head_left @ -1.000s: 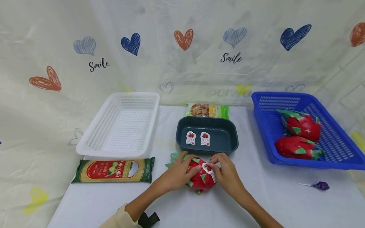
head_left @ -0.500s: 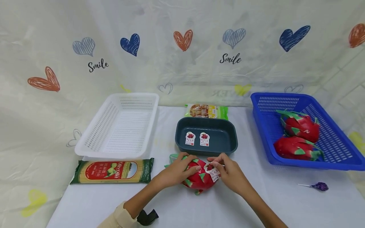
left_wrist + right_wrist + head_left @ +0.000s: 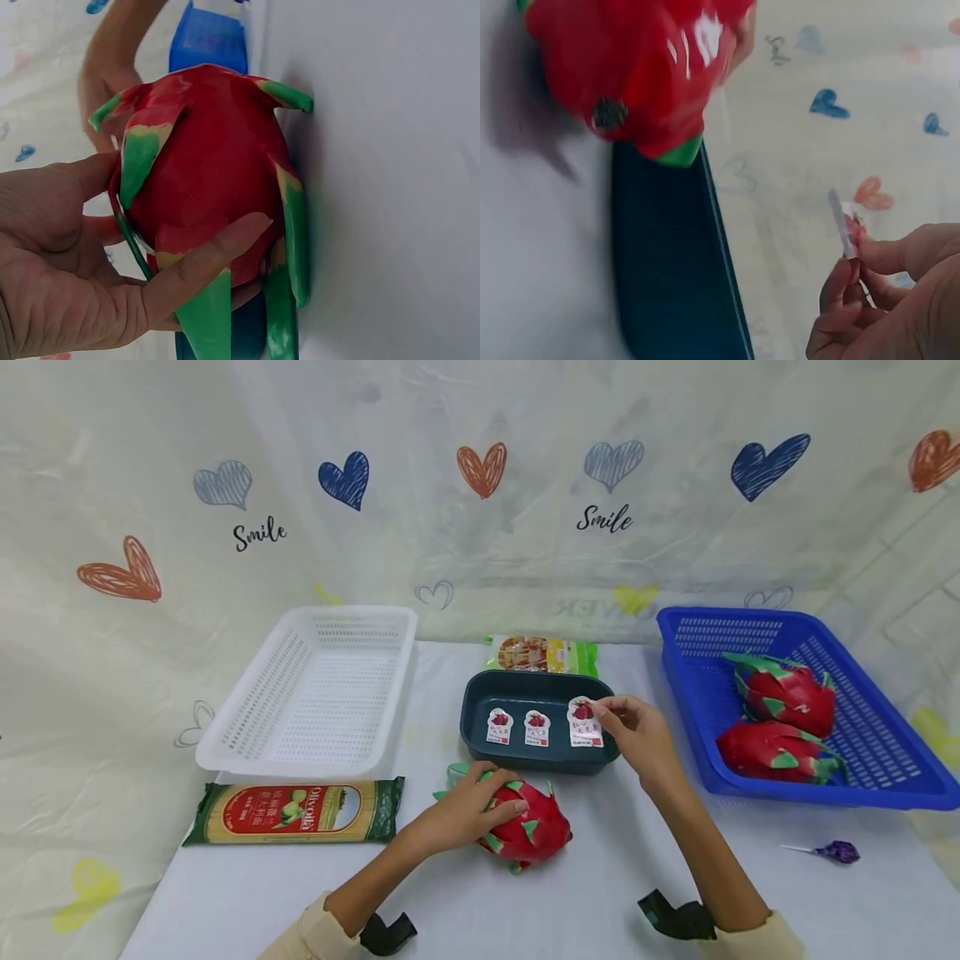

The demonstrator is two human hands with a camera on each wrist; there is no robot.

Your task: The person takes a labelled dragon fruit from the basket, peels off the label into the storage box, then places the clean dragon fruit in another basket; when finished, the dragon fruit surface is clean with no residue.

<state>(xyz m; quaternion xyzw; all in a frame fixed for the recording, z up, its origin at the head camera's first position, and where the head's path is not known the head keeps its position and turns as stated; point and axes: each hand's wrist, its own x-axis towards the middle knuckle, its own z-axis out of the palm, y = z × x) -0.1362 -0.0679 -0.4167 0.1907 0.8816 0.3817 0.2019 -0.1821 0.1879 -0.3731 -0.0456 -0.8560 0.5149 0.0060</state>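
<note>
A red dragon fruit with green leaf tips (image 3: 542, 831) rests on the white table. My left hand (image 3: 467, 810) holds its left side, thumb and fingers curled round it in the left wrist view (image 3: 90, 289). Over the right part of a dark teal tray (image 3: 540, 687), my right hand (image 3: 647, 739) pinches a white sticker printed with red fruit (image 3: 582, 727). The right wrist view shows this sticker (image 3: 847, 229) between thumb and fingertips. Two similar stickers, a left one (image 3: 499, 727) and a middle one (image 3: 536, 728), lie in the tray.
A white basket (image 3: 225, 752) stands left, with a spaghetti pack (image 3: 296, 810) before it. Behind the tray lies a green-edged food packet (image 3: 543, 653). At right, a blue basket (image 3: 840, 797) holds two dragon fruits (image 3: 783, 702); a purple lollipop (image 3: 836, 852) lies in front.
My right hand has lifted the sticker away from the dragon fruit and carried it up and right, over the tray. My left hand stays on the fruit.
</note>
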